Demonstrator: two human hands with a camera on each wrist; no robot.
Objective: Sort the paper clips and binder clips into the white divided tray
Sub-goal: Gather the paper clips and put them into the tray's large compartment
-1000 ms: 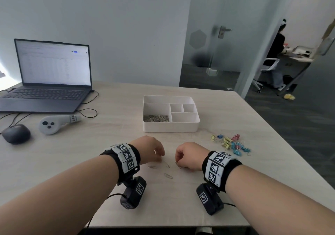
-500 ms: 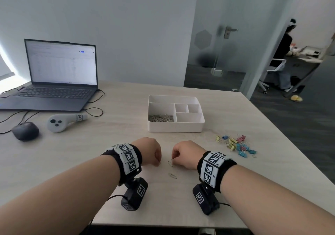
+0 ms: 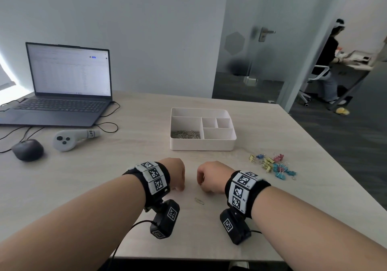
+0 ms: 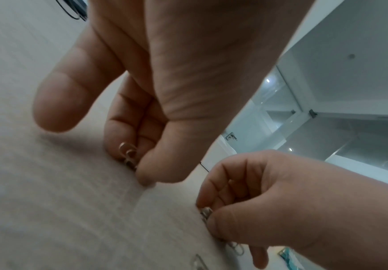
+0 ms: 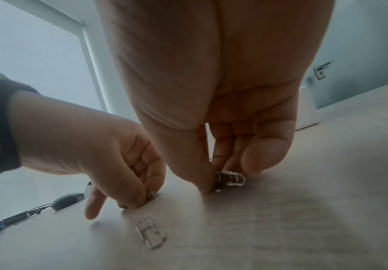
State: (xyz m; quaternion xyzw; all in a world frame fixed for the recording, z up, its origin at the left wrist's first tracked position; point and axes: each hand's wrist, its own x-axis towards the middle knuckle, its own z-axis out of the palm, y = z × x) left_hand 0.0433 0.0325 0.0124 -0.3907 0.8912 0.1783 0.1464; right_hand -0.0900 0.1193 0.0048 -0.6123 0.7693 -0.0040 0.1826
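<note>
My left hand [image 3: 178, 179] pinches a silver paper clip [image 4: 128, 153] between thumb and fingertips, low on the table. Just to its right, my right hand [image 3: 206, 177] pinches paper clips [image 5: 228, 180] against the tabletop in the same way. One loose paper clip [image 3: 199, 200] lies between and just in front of the hands. The white divided tray [image 3: 202, 145] stands beyond them, with a heap of paper clips [image 3: 185, 134] in its large left compartment. The coloured binder clips [image 3: 272, 166] lie in a pile on the table to the right of the tray.
An open laptop [image 3: 62, 95], a dark mouse [image 3: 28, 149] and a grey controller [image 3: 72, 140] with cables sit at the far left. The table's right edge [image 3: 335, 166] runs close to the binder clips. A person sits at a desk in the room beyond the glass door.
Three paper clips lay loose under the hands a second ago; now one is left in the head view. Both hands have curled in and taken hold of clips.
</note>
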